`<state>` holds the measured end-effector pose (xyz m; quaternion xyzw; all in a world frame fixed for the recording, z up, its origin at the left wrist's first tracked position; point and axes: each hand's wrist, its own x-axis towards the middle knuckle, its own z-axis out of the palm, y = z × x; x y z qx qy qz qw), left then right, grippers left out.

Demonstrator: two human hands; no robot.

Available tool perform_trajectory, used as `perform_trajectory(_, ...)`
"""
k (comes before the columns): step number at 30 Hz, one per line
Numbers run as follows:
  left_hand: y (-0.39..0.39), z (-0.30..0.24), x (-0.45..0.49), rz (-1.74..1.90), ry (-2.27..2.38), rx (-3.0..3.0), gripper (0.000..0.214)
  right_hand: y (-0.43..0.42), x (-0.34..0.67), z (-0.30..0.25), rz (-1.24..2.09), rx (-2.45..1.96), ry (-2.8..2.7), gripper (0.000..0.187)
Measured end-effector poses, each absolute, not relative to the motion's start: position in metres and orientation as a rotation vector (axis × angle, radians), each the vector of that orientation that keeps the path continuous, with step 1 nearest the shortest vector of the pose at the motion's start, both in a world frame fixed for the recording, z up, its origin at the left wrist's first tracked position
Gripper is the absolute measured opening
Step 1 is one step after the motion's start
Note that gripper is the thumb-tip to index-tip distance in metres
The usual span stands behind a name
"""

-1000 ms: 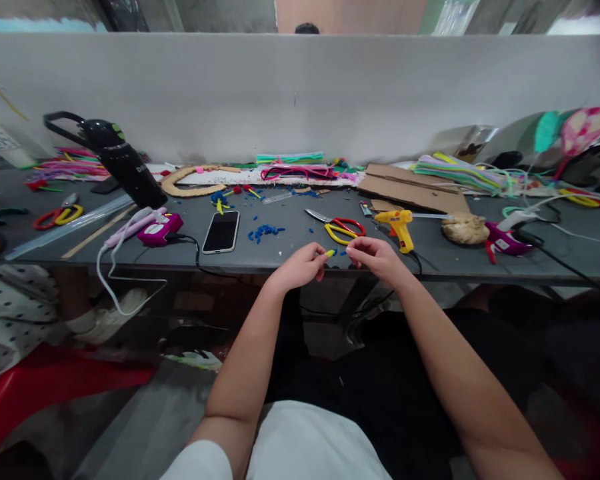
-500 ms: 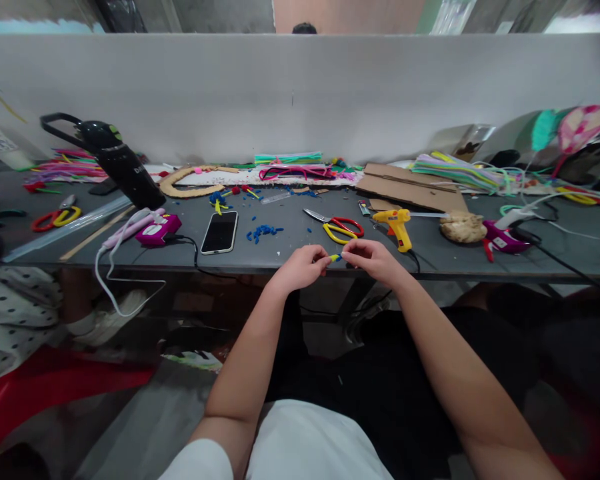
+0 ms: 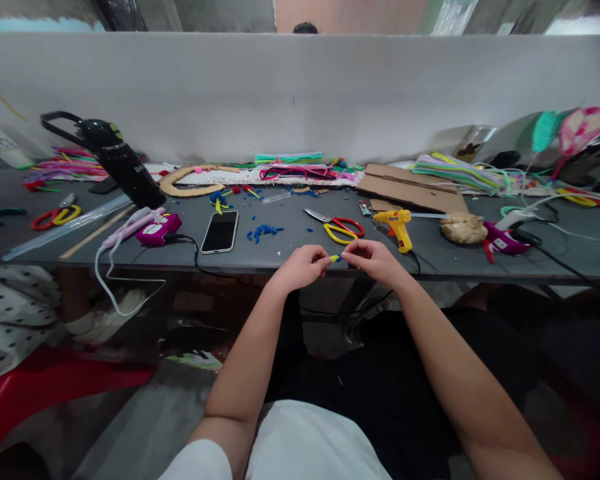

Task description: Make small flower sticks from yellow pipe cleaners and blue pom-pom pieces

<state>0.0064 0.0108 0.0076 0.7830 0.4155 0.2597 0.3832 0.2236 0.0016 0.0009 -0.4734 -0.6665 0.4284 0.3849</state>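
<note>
My left hand (image 3: 307,267) is closed in a pinch on a small yellow piece of pipe cleaner (image 3: 334,259) at the table's front edge. Fingertips of my right hand (image 3: 373,259) pinch a short blue piece of pipe cleaner (image 3: 340,257) against the yellow one's right end. The fingers partly cover both pieces. Beyond the hands lie scissors (image 3: 337,228) with one red and one yellow handle. A loose group of blue pipe-cleaner bits (image 3: 264,231) is spread left of the scissors. A yellow glue gun (image 3: 399,228) lies right of them.
A phone (image 3: 220,232), a purple device (image 3: 159,230) with cables, and a black bottle (image 3: 125,170) stand to the left. Cardboard (image 3: 410,188) and pipe-cleaner bundles (image 3: 457,172) lie at the back right, before a grey partition (image 3: 230,93). A co-worker's dotted clothing (image 3: 15,300) shows at left.
My hands and the pieces in them stay almost in place. At the left edge, the co-worker's arm has moved out of view.
</note>
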Motion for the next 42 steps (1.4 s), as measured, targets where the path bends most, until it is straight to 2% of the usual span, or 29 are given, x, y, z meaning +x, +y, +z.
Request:
perform_trajectory(36,0.0117,0.0071,0.0057,0.679,1.016,1.896,0.031,-0.0009,0.2224,0.0015,0.887,-1.211,-1.691,0.032)
perform_trajectory(42,0.0137,0.0096,0.0068,0.774,0.967,1.766,0.031,-0.0014,0.2237,0.0025,0.919,-1.257,-1.607,0.039)
